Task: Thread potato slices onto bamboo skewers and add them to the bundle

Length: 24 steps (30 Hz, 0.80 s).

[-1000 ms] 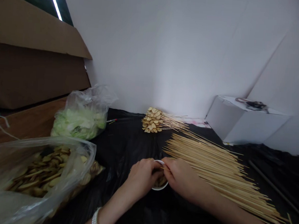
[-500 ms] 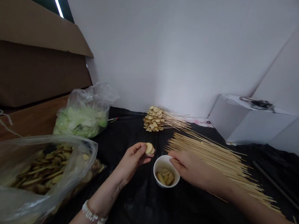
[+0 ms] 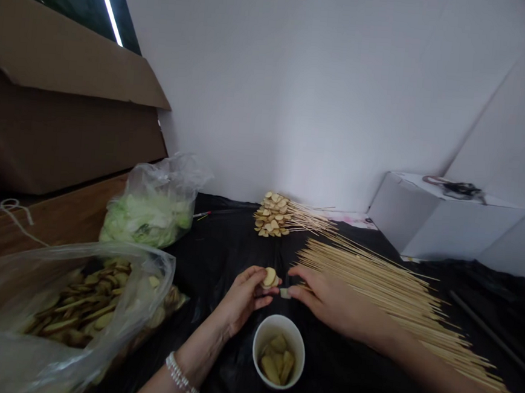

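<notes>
In the head view my left hand (image 3: 248, 295) is closed on a few round potato slices (image 3: 270, 277), pinched between thumb and fingers. My right hand (image 3: 316, 291) faces it from the right, index finger and thumb apart. A small pale piece (image 3: 284, 293) shows at the right thumb's tip; whether the thumb touches it I cannot tell. Nearer to me, below both hands, a white cup (image 3: 300, 360) with yellowish pieces in it stands on the black sheet (image 3: 227, 242). Many thin bamboo skewers (image 3: 373, 290) lie under and beyond my right hand.
Skewered potato slices (image 3: 273, 214) are piled by the wall. At left are an open plastic bag of potato slices (image 3: 85, 304), a bag of pale green vegetable pieces (image 3: 147, 218) and a cardboard box (image 3: 76, 133). A white box (image 3: 460, 227) stands at the right.
My right hand has let go of the white cup, which now stands closer to me. My left hand, still holding the potato slices, has shifted slightly right and down.
</notes>
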Each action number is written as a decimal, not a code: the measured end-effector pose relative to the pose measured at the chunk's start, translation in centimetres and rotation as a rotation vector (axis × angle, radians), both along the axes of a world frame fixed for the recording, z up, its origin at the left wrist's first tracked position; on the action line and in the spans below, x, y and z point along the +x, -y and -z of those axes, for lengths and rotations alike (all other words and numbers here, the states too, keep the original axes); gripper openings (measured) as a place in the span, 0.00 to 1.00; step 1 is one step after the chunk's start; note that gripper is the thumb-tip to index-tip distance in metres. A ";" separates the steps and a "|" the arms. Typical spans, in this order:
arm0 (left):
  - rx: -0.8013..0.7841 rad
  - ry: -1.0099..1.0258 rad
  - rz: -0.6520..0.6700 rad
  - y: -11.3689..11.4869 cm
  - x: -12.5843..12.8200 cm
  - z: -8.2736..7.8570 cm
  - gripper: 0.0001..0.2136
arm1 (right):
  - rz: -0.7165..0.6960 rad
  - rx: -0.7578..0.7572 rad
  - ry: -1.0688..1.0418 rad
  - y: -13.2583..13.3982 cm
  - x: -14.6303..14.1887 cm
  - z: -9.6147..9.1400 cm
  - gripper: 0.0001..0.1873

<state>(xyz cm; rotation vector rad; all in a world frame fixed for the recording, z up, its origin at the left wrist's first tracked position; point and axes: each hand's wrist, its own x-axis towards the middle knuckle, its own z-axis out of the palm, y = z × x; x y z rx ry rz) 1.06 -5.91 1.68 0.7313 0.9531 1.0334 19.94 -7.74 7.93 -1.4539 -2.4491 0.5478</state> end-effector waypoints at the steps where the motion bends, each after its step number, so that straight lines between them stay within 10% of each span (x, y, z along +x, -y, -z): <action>1: -0.006 -0.002 0.004 0.0 0.1 0.0 0.06 | 0.066 0.035 0.043 -0.5 -0.1 0.4 0.19; 9: 0.081 -0.107 0.090 -0.2 0.0 0.8 0.13 | 0.050 0.108 0.285 -2.1 -3.1 3.2 0.31; 24: 0.229 -0.095 0.258 0.2 -0.1 -0.1 0.13 | 0.122 0.071 0.289 -3.4 -3.7 3.0 0.40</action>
